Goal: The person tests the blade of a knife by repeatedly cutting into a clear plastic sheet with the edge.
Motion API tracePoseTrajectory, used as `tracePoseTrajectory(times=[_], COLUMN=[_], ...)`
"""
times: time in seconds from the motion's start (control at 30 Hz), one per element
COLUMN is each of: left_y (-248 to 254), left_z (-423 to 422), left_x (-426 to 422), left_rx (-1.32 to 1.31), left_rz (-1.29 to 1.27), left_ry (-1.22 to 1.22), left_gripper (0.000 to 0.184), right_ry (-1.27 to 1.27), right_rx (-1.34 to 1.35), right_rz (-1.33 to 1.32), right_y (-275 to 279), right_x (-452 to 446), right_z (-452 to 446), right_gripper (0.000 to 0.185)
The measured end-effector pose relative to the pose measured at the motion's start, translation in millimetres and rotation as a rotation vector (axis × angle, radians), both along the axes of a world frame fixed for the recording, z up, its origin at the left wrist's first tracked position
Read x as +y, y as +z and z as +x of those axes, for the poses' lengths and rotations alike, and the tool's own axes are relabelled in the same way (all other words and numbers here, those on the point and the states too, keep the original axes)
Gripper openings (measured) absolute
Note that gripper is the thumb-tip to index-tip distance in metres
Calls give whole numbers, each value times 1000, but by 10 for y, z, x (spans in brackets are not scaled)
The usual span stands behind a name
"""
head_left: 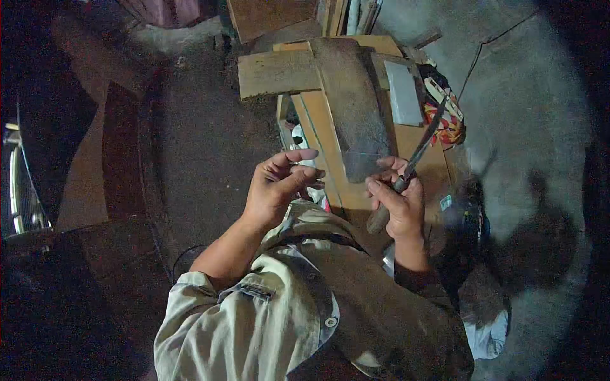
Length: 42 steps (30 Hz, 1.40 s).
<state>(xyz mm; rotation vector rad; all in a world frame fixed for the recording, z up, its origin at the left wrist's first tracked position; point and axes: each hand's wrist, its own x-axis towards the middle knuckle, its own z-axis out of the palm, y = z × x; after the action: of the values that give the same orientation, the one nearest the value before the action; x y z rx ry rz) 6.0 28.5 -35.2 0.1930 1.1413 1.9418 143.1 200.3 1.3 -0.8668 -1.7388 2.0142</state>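
The right hand [403, 203] is closed around the handle of a knife [424, 140], whose dark blade slants up and away past the fingers towards the right edge of the bench [416, 141]. The left hand [274, 187] is raised opposite, well apart from the right, its fingers curled and the forefinger clear of the thumb; I cannot tell whether anything is pinched there. A faint pale line [365, 153] shows between the hands, perhaps a thread or a sliver.

Under them, a wide plank [346, 95] runs from the far edge of the bench towards the near edge, with a shorter board [279, 73] jutting past the far left corner. A white sheet [403, 92] lies right of the plank, and a bright cloth [451, 130] sits at the right edge.

The step looks like close handwork with the knife in hand, not cutting on the plank; moving on calls for a steady handle grip and left fingers clear of the blade.
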Motion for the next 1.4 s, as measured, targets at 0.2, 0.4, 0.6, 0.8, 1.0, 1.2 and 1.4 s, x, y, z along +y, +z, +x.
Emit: tracePoseTrajectory(times=[0.2, 0.4, 0.6, 0.8, 1.0, 1.2, 1.4], left_y=[102, 68, 57, 63, -78, -69, 47], left_z=[-92, -38, -19, 47, 108, -34, -94], left_x=[-10, 108, 137, 223, 210, 106, 86], left_rx=[49, 136, 167, 340, 201, 35, -72], left_rz=[-16, -103, -98, -134, -107, -144, -125], left_ry=[-119, -282, -349, -366, -295, -199, -111], left_gripper=[28, 15, 12, 11, 13, 11, 17], right_ry=[74, 156, 140, 181, 249, 360, 492], right_rx=[15, -39, -41, -43, -31, -295, -373], right_rz=[34, -23, 54, 48, 274, 559, 680], right_y=[-26, 71, -2, 23, -115, 274, 378], right_x=[25, 1, 11, -17, 60, 165, 168], right_z=[37, -7, 37, 18, 108, 326, 491], right_gripper=[43, 42, 42, 39, 39, 31, 35])
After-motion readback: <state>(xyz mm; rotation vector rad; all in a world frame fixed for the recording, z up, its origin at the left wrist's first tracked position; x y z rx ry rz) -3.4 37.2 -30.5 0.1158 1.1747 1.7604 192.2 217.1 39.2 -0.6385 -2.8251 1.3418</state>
